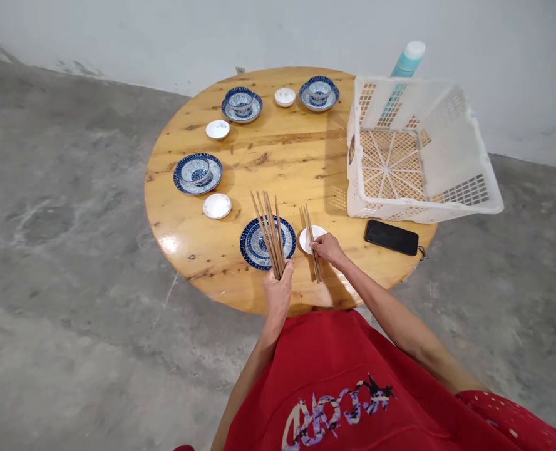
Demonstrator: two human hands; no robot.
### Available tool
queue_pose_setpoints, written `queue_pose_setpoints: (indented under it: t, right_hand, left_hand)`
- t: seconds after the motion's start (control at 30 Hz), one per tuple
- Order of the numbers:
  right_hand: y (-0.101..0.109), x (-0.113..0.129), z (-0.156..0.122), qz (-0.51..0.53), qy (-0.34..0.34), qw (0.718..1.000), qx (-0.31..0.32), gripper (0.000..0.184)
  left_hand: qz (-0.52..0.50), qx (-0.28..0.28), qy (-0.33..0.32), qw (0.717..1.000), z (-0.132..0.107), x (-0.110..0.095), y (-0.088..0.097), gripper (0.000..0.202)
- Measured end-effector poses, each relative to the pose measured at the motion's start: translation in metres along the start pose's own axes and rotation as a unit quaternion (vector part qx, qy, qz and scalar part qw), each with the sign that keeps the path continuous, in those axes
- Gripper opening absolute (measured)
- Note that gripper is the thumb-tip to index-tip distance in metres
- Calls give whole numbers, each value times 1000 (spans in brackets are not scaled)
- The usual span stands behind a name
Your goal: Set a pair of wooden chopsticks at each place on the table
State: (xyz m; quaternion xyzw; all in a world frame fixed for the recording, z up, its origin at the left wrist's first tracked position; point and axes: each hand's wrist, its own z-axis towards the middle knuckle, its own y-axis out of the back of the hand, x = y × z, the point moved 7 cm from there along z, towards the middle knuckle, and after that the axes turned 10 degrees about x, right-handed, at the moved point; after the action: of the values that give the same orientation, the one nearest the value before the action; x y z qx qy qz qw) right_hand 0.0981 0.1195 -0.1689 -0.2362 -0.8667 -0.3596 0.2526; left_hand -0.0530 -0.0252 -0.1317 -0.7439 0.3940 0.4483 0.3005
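My left hand [278,289] is closed around a bundle of several brown chopsticks [268,228], which fan upward over the nearest blue-and-white plate [250,245]. My right hand [327,248] pinches a pair of chopsticks [310,230] that lies across a small white dish [305,240] at the near edge of the round wooden table [278,163]. Both hands hover just above the table's front rim.
Three other blue-and-white place settings [198,173] [241,104] [319,93] stand round the table, each with a small white dish [216,205] [218,129] [285,96] nearby. A white plastic basket [466,188] sits at the right, a teal bottle [406,62] behind it, a black phone [391,237] in front.
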Motion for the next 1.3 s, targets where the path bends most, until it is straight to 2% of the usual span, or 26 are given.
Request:
queue_pose_setpoints:
  t: [0.43, 1.3]
  right_hand:
    - [9, 10, -6, -119, -4, 993, -21, 23]
    - [7, 10, -5, -158, 3, 987, -30, 28]
  left_hand:
    - [-11, 8, -12, 1000, 4, 2, 3, 30]
    - [-20, 1, 4, 1000, 3, 2, 2, 30]
